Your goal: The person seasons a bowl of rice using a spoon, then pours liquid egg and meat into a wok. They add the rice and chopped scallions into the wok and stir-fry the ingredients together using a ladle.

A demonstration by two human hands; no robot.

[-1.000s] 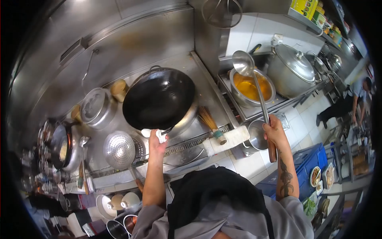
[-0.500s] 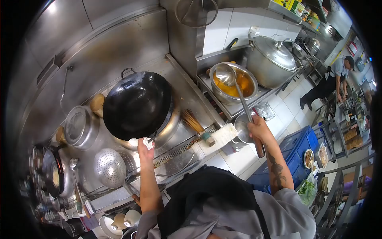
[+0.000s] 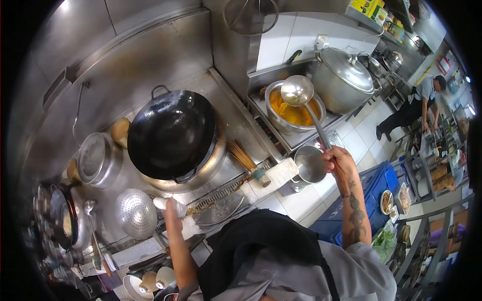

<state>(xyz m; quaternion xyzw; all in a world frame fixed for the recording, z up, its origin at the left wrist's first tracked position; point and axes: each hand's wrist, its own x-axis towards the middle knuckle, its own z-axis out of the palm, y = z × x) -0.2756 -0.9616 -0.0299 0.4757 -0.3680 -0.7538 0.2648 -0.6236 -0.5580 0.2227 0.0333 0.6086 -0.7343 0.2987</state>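
Gripping the ladle (image 3: pixel 316 120), probably stiff, bowl-heavy and best held by its handle, near the pot (image 3: pixel 287 125) at 1 o'clock, with the right hand (image 3: pixel 344 161) curled round it, and bunching a soft-looking cloth (image 3: pixel 161 202) at 8 o'clock in the left hand (image 3: pixel 172 216)

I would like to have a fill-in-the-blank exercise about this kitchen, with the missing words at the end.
The right hand holds a ____ above the bowl of orange liquid.
The left hand holds a white ____.
A ____ covers the large pot beside that bowl.
The inside of the wok is ____ in colour.
Missing words: ladle; cloth; lid; black.
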